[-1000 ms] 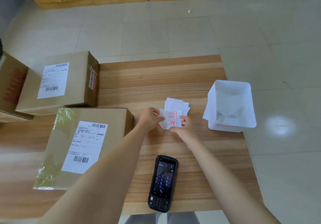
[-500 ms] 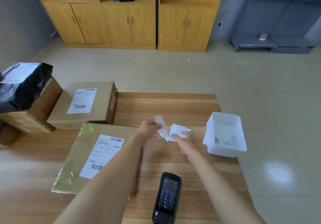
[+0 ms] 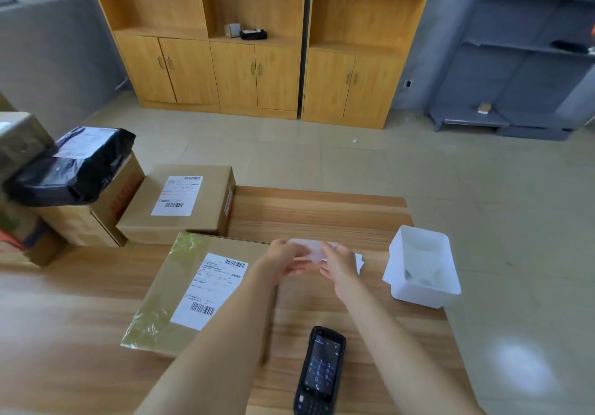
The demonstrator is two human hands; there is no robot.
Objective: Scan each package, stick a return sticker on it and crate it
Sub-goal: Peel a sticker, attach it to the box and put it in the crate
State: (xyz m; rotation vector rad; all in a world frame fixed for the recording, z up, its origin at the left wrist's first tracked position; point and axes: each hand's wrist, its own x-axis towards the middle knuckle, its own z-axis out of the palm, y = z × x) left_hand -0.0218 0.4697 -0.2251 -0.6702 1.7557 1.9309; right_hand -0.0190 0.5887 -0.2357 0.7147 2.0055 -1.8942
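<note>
L hand [image 3: 283, 261] and R hand [image 3: 339, 265] are raising return sticker [image 3: 308, 248] off stack [image 3: 360, 260] since prev. frame, both pinching it. Target pkg [image 3: 180, 289] is lying on table [image 3: 322, 215] just L of hands, long axis running near-far; L hand being nearer.

- The scanner [image 3: 319, 374] lies near, and its lit screen shows a number pad: 2, 3, 5, 6, 8 and 9.
- The near box [image 3: 167, 298] has a white label [image 3: 209, 289] with bar codes. The words are too small to read.
- The far box [image 3: 212, 199] has a bar code label [image 3: 177, 195] and a red sticker [image 3: 228, 202], both too small to read.
- The left box [image 3: 96, 221] has blurred red letters [image 3: 124, 194].
</note>
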